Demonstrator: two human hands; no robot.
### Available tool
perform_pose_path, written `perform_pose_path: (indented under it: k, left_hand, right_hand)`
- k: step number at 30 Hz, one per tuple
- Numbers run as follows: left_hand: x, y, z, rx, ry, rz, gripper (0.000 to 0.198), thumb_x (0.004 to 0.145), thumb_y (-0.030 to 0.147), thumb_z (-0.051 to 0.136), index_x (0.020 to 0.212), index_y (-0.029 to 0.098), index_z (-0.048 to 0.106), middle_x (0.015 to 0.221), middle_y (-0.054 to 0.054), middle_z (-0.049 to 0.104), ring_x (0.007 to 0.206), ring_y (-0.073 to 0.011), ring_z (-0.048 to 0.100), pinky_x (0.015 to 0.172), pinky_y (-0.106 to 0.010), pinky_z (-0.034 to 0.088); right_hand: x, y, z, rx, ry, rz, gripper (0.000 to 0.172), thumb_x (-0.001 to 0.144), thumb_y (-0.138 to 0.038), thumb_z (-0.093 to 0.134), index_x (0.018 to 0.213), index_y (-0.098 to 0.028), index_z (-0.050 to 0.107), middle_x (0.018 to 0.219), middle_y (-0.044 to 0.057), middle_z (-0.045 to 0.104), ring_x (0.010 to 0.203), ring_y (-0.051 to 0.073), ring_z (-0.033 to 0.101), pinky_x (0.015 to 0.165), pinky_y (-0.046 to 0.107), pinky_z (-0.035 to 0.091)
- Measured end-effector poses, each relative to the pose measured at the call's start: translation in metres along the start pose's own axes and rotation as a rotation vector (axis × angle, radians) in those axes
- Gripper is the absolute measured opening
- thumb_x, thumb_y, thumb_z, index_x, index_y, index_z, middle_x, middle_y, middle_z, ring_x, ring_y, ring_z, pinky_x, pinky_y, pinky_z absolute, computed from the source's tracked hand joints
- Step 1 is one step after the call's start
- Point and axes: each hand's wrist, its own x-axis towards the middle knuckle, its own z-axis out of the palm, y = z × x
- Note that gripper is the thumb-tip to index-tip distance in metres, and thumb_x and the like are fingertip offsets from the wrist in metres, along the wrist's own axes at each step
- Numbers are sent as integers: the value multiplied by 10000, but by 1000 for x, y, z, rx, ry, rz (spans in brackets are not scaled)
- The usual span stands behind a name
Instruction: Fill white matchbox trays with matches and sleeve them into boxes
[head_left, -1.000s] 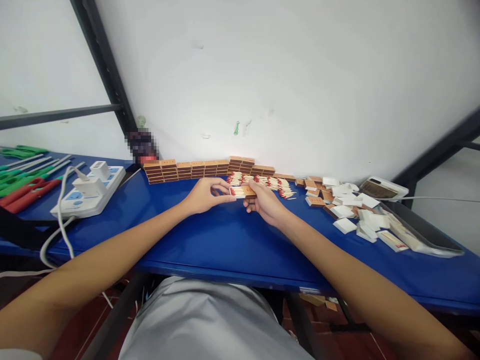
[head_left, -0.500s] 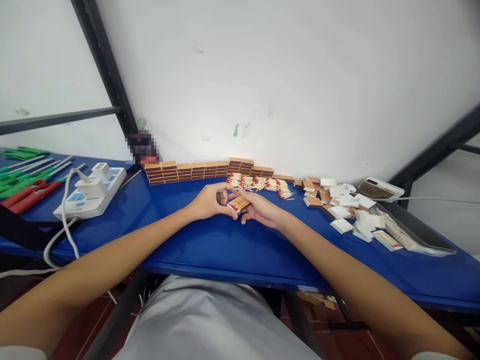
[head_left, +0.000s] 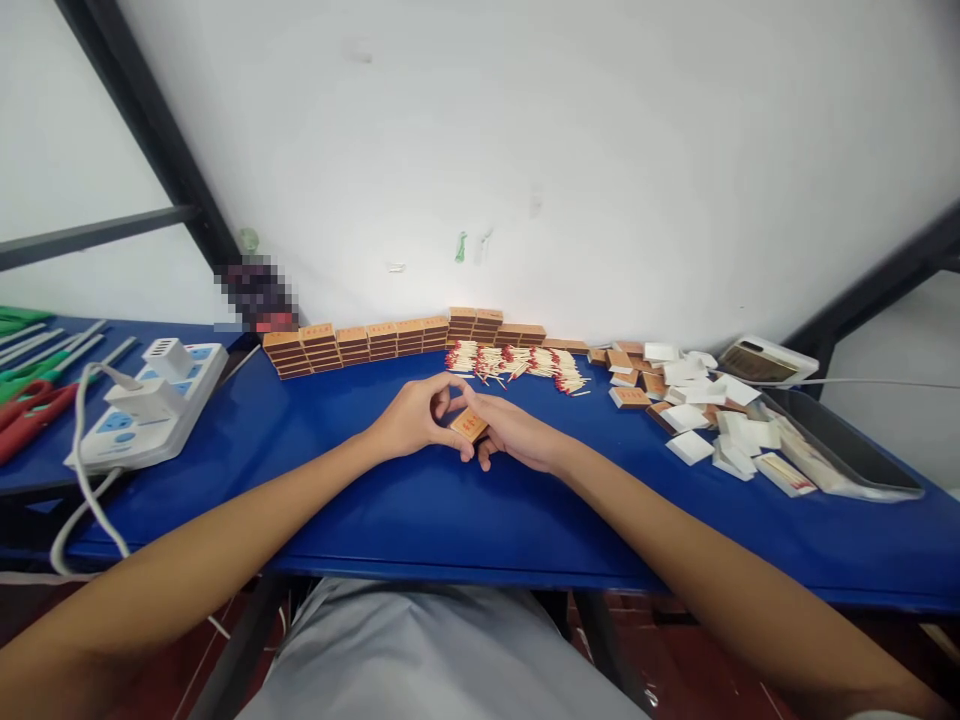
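Between my two hands, above the blue table [head_left: 450, 530], is a small orange matchbox [head_left: 469, 425]. My left hand [head_left: 420, 415] pinches its left end between thumb and fingers. Around its right side are the fingers of my right hand [head_left: 517, 430]. No match heads show at the box now. Just beyond my hands lies a row of loose red-tipped matches [head_left: 517, 362]. Stacked matchboxes [head_left: 367, 342] line the wall behind. To the right is a jumble of white trays [head_left: 690, 447] and orange sleeves [head_left: 630, 397].
A white power strip [head_left: 150, 410] with plugs and cables sits at the left, beside red and green-handled tools [head_left: 37, 400]. At the right are a phone-like device [head_left: 769, 360], a black tray [head_left: 847, 445] and a box holding matches [head_left: 784, 474].
The red match heads that showed at the near end of the held box are no longer visible; the box looks closed. The camera view has shifted slightly.
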Motion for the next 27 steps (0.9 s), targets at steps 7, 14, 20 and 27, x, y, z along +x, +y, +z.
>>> perform_pose_path:
  k: [7, 14, 20, 27]
  left_hand:
    - [-5, 10, -7, 111, 133, 133, 314, 853, 400, 838, 1089, 222, 733, 940, -16, 747, 857, -173, 673, 795, -299, 531]
    - [3, 21, -39, 360, 86, 250, 196, 872, 339, 803, 1027, 238, 740, 960, -38, 774, 917, -228, 690, 828, -365, 560]
    - [8, -24, -162, 758, 371, 304, 273, 880, 496, 764, 1008, 257, 793, 1023, -44, 797, 943, -243, 700, 902, -406, 527]
    - [9, -90, -220, 957, 344, 327, 363, 892, 605, 650, 883, 283, 817, 1060, -26, 814, 925, -218, 733, 909, -377, 528]
  right_hand:
    - [-1, -7, 0, 145, 245, -44, 420, 1064, -568, 528, 1223, -188, 613, 837, 32, 695, 621, 131, 645, 448, 193, 488]
    - [-1, -4, -1, 163, 93, -108, 577, 1066, -667, 422, 1474, -259, 440, 1075, 87, 707, 820, 197, 707, 581, 294, 600]
    - [6, 7, -26, -339, 396, -299, 571, 1086, -627, 391, 1505, -241, 426, 1117, 85, 668, 790, 173, 654, 592, 287, 547]
    - [-4, -1, -43, -766, 479, -414, 455, 1132, -497, 362, 1432, -194, 520, 1100, 92, 718, 968, 222, 690, 920, 395, 511]
